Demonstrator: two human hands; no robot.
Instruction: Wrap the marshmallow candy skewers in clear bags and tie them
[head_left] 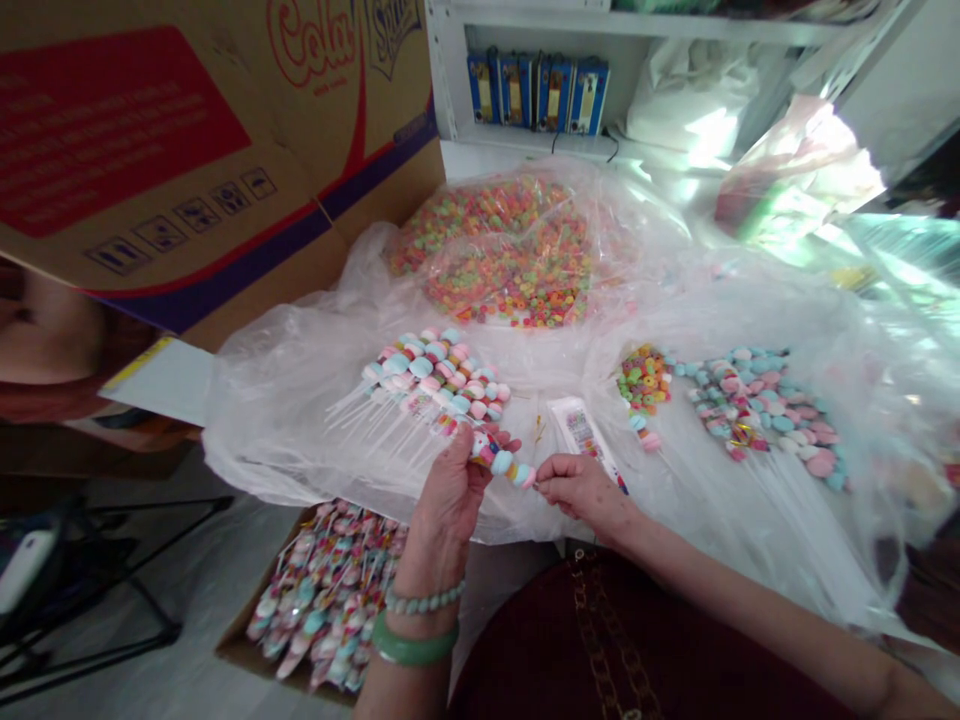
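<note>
The left hand (457, 475) is firmly gripping 1 candy skewer (501, 463); the right hand (581, 488) is pinching its end, seemingly adjusting it; the next move is probably requiring steadiness.

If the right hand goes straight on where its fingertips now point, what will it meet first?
Most likely the candy skewer held in the left hand, at its pink end. The right hand has its fingertips right beside that end; whether they touch is unclear.
</note>
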